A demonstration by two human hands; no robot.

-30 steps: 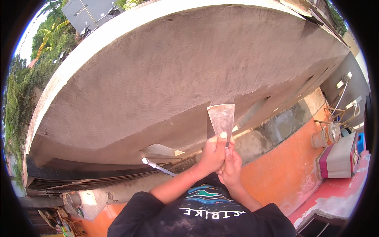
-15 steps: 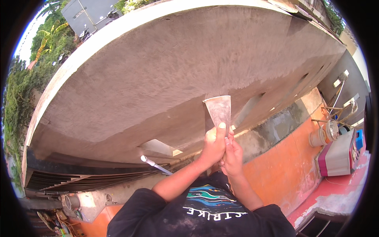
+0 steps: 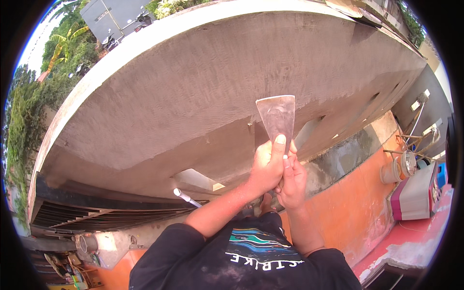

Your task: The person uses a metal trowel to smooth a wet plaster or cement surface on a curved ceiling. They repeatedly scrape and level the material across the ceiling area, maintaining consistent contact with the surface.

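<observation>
A scraper (image 3: 279, 116) with a wide, flared metal blade points up and away from me, in front of the grey plastered wall (image 3: 208, 82). My left hand (image 3: 268, 164) is closed round its lower blade and handle, the thumb lying along the blade. Just below and to the right, my right hand (image 3: 292, 183) is closed on the handle too, its thumb pressed against it. Most of the handle is hidden by my fingers. The blade's straight far edge overlaps the wall in view; whether it touches the wall I cannot tell.
Openings (image 3: 193, 179) pierce the wall's lower part. A white pipe (image 3: 186, 197) sticks up left of my forearm. Orange floor (image 3: 338, 193) runs along the right, beside a wet grey strip (image 3: 343, 157). Buckets (image 3: 390, 171) and a grey-and-maroon box-like object (image 3: 411, 193) stand at far right.
Both hands have moved up and slightly right, carrying the scraper farther up across the wall in view. The grip looks the same.
</observation>
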